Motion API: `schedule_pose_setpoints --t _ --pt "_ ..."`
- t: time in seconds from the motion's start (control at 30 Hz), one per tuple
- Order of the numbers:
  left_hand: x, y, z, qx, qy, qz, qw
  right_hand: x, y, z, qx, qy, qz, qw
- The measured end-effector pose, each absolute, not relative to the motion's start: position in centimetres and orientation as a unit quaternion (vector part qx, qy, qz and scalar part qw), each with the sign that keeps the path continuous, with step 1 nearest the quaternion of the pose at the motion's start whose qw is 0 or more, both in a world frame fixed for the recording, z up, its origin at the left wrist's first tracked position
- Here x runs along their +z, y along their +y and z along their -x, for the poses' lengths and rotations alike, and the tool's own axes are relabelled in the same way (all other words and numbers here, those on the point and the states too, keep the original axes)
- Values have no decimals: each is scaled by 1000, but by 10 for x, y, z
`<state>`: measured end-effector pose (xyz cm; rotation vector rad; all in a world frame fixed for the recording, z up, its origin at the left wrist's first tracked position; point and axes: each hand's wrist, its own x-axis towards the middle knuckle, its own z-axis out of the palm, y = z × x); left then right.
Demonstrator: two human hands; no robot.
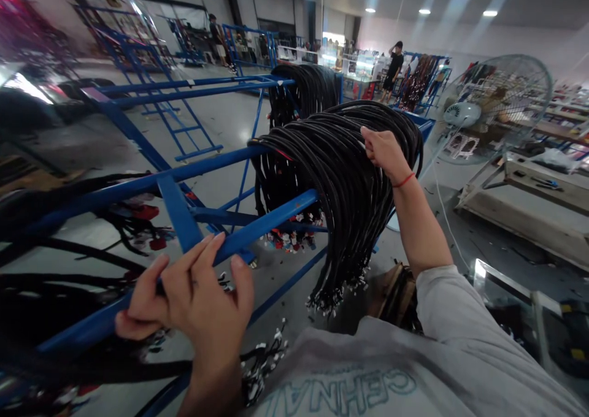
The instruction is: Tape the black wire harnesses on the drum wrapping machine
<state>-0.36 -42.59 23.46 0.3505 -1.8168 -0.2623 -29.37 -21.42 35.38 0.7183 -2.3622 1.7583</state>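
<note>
My left hand (196, 297) rests on a blue metal rail (257, 224) of a rack, its fingers apart and lying over the bar. My right hand (385, 150) is closed at the top of a thick bundle of black cables (331, 153). Whatever lies inside its curled fingers is hidden. The bundle drapes over the rack's rails, and many white connectors (329, 303) dangle from its near ends. Red and white connectors (289, 239) show beneath it.
Another black cable bundle (306, 92) hangs farther along the rack. More dark cables (69, 319) lie at the left. A large fan (464, 113) and a low bench (534, 199) stand at the right. Two people are farther back, one near the middle (393, 70).
</note>
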Motion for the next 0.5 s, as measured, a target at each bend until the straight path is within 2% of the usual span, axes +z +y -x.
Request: schedule_pose_setpoints --t 0.33,0.5 --pt "238 -423 2 -102 -788 -139 591 358 -200 305 619 -748 -230 -70" --pt "239 -423 2 -87 -791 -137 589 351 -199 306 613 -756 -227 -30"
